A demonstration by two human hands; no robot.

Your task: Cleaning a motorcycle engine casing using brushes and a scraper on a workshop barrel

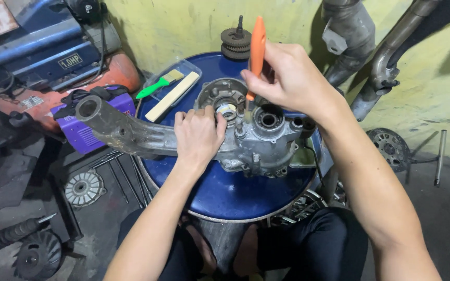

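- The engine crankcase, a grey cast-metal housing with a long arm extending to the left, lies flat on the blue drum top. The drum serves as a raised bench between the seated person's knees.
- The left hand rests on the casting where the arm joins the case. Its fingers are curled and pressed onto the metal at the edge of the round bearing bore, which appears to steady the case against tool pressure.
- The right hand is closed around the orange-handled screwdriver. The tool is held nearly upright, tip down, so that the shaft meets the casting just right of the bore. Whether the tip touches the metal cannot be told.
- A gear cluster stands at the far edge of the drum, clear of the working area.
- A clear plastic tray at the left rear of the drum holds a green-handled brush and a pale flat stick, within reach of the left hand.
- A purple box sits on the floor beneath the arm of the casting.
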